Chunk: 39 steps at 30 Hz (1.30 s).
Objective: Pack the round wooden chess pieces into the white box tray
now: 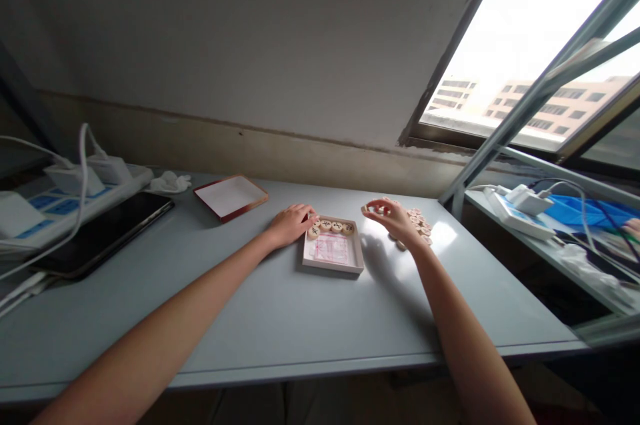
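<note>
A shallow open box (333, 267) stands on the desk with several round wooden Chinese chess pieces (337, 227) lined up along its far side and a corner piece just below them. A sheet with red printing (330, 248) lies on its bottom. My left hand (293, 224) is closed at the box's far left corner, its fingertips on the rim beside the pieces. Raised to the right of the box, my right hand (393, 215) pinches a Chinese chess piece (365, 209) between thumb and fingers. Behind and below it, more loose pieces (424, 228) lie in a group, partly hidden.
The box lid (233, 197) lies inside-up at the back left. A dark tablet or phone (110, 232), a power strip (65, 202) with plugs and cables, and crumpled white tissue (170, 182) are at the left. A metal post (455, 195) bounds the desk's right; another power strip (520, 212) lies beyond.
</note>
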Each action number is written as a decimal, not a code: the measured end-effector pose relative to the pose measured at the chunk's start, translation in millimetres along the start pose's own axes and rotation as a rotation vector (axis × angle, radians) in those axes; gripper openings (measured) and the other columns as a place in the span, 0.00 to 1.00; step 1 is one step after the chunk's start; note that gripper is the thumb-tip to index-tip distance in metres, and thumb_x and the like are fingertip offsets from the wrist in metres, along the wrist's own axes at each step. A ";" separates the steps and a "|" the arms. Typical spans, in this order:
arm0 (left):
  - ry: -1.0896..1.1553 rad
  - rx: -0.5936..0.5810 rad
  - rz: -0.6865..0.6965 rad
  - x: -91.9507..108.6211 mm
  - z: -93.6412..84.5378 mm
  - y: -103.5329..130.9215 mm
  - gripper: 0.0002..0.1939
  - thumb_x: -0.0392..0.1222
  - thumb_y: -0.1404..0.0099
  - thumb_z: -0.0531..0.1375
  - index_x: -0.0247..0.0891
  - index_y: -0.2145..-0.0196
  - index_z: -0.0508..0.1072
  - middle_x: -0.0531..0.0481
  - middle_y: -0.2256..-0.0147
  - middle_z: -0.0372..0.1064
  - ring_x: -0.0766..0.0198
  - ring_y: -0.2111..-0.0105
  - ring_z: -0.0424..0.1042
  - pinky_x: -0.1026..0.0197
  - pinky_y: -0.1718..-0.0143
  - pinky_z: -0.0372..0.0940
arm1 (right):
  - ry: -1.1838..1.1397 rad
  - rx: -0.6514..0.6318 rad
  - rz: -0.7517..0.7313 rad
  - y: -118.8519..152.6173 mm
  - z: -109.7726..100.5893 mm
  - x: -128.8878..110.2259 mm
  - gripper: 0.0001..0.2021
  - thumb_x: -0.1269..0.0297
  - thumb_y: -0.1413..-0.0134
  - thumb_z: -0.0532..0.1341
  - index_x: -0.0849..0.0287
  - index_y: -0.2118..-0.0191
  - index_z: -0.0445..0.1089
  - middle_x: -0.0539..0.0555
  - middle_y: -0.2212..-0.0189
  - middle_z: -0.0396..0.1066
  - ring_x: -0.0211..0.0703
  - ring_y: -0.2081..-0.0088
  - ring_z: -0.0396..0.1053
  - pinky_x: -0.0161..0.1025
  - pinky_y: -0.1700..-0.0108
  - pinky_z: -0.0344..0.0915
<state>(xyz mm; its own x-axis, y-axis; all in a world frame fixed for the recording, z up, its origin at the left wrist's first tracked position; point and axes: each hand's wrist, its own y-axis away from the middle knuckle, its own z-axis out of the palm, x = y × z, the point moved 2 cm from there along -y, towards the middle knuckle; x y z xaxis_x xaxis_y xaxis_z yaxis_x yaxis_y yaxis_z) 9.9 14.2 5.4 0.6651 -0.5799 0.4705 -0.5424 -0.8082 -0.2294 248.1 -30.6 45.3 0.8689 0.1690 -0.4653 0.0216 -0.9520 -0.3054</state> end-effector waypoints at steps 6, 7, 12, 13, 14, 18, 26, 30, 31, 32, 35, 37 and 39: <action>0.001 0.019 0.017 -0.6 1.6 0.0 0.16 0.47 0.35 0.44 0.39 0.61 0.68 0.48 0.60 0.68 0.61 0.59 0.66 0.61 0.59 0.60 | 0.038 -0.207 -0.318 17.6 32.7 -57.8 0.09 0.58 0.51 0.60 0.55 0.65 0.70 0.49 0.73 0.70 0.37 0.71 0.64 0.35 0.66 0.55; -0.002 0.025 0.026 -0.4 1.7 0.1 0.16 0.47 0.35 0.45 0.39 0.61 0.68 0.48 0.61 0.69 0.61 0.59 0.66 0.61 0.59 0.60 | 0.105 -0.195 -0.338 19.9 38.5 -62.8 0.08 0.59 0.51 0.60 0.55 0.64 0.69 0.49 0.72 0.71 0.38 0.70 0.65 0.36 0.64 0.54; -0.018 0.044 0.055 -1.5 3.7 -0.7 0.14 0.46 0.36 0.46 0.39 0.62 0.68 0.48 0.61 0.68 0.60 0.59 0.66 0.60 0.58 0.59 | 0.254 -0.147 -0.373 22.2 52.7 -67.4 0.10 0.65 0.49 0.59 0.57 0.60 0.65 0.51 0.69 0.73 0.39 0.68 0.66 0.37 0.63 0.50; -0.020 0.043 0.059 -1.8 4.1 -0.9 0.14 0.46 0.36 0.46 0.39 0.62 0.68 0.48 0.61 0.68 0.60 0.59 0.66 0.60 0.58 0.59 | 0.268 -0.137 -0.368 21.7 52.4 -66.6 0.09 0.64 0.49 0.60 0.57 0.60 0.65 0.51 0.69 0.73 0.40 0.68 0.66 0.37 0.63 0.50; -0.021 0.042 0.061 -2.1 4.4 -1.1 0.14 0.46 0.36 0.46 0.39 0.62 0.68 0.48 0.61 0.68 0.60 0.59 0.66 0.60 0.58 0.59 | 0.281 -0.130 -0.364 21.2 51.5 -66.0 0.09 0.63 0.49 0.59 0.57 0.61 0.65 0.51 0.69 0.73 0.40 0.68 0.66 0.37 0.63 0.49; -0.021 0.041 0.053 -2.5 4.5 -1.4 0.14 0.45 0.36 0.46 0.39 0.61 0.68 0.48 0.61 0.69 0.59 0.59 0.66 0.59 0.58 0.59 | 0.322 -0.135 -0.376 20.8 47.9 -65.4 0.08 0.61 0.48 0.59 0.56 0.63 0.66 0.52 0.68 0.72 0.42 0.65 0.66 0.37 0.63 0.48; -0.019 0.033 0.045 -1.2 4.1 -0.8 0.14 0.45 0.36 0.46 0.38 0.62 0.68 0.48 0.60 0.69 0.60 0.59 0.66 0.59 0.58 0.59 | 0.332 -0.136 -0.446 20.0 48.3 -63.0 0.12 0.57 0.47 0.58 0.53 0.58 0.68 0.53 0.63 0.69 0.44 0.61 0.62 0.38 0.62 0.49; -0.023 0.000 0.023 1.3 0.9 -0.2 0.15 0.49 0.39 0.49 0.38 0.60 0.68 0.48 0.58 0.68 0.58 0.58 0.66 0.59 0.58 0.60 | 0.325 -0.125 -0.456 20.3 45.8 -62.1 0.10 0.58 0.48 0.59 0.51 0.59 0.70 0.52 0.64 0.70 0.43 0.62 0.62 0.38 0.62 0.49; -0.028 -0.016 0.014 1.7 -0.2 -0.2 0.16 0.50 0.40 0.50 0.39 0.60 0.68 0.48 0.58 0.68 0.58 0.58 0.66 0.59 0.58 0.60 | 0.323 -0.125 -0.460 20.7 45.7 -62.4 0.10 0.59 0.48 0.59 0.51 0.59 0.70 0.52 0.65 0.70 0.43 0.63 0.62 0.38 0.62 0.49; -0.031 -0.033 0.005 1.9 -1.1 -0.2 0.17 0.52 0.41 0.50 0.39 0.60 0.68 0.47 0.58 0.68 0.57 0.58 0.66 0.58 0.58 0.60 | 0.320 -0.126 -0.465 21.1 45.9 -62.8 0.10 0.60 0.48 0.59 0.51 0.58 0.69 0.52 0.65 0.70 0.43 0.63 0.62 0.38 0.63 0.49; -0.027 -0.072 -0.005 1.2 -3.0 -0.7 0.19 0.54 0.43 0.52 0.39 0.60 0.68 0.47 0.58 0.67 0.56 0.58 0.66 0.58 0.58 0.60 | 0.293 -0.111 -0.471 21.7 46.9 -63.1 0.11 0.60 0.48 0.59 0.53 0.58 0.67 0.52 0.66 0.71 0.43 0.63 0.63 0.38 0.62 0.49; -0.026 -0.079 -0.003 0.1 -3.1 -1.1 0.19 0.53 0.44 0.53 0.40 0.59 0.68 0.47 0.57 0.67 0.56 0.57 0.65 0.58 0.57 0.59 | 0.270 -0.079 -0.455 21.0 46.6 -61.4 0.11 0.59 0.49 0.60 0.56 0.60 0.66 0.52 0.65 0.71 0.43 0.63 0.63 0.37 0.62 0.49; -0.032 -0.082 -0.007 -1.0 -2.7 -1.5 0.20 0.53 0.45 0.54 0.40 0.58 0.67 0.47 0.57 0.67 0.56 0.57 0.65 0.58 0.57 0.59 | 0.265 -0.053 -0.438 20.0 45.7 -58.8 0.11 0.57 0.49 0.60 0.57 0.63 0.66 0.53 0.66 0.71 0.43 0.63 0.63 0.37 0.63 0.48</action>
<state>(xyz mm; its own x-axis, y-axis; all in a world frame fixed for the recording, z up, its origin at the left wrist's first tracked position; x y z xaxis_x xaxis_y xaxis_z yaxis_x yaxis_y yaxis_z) 8.6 16.3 7.5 0.6845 -0.5784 0.4437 -0.5773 -0.8018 -0.1547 174.9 -47.9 28.6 0.8680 0.4910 -0.0744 0.4308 -0.8189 -0.3792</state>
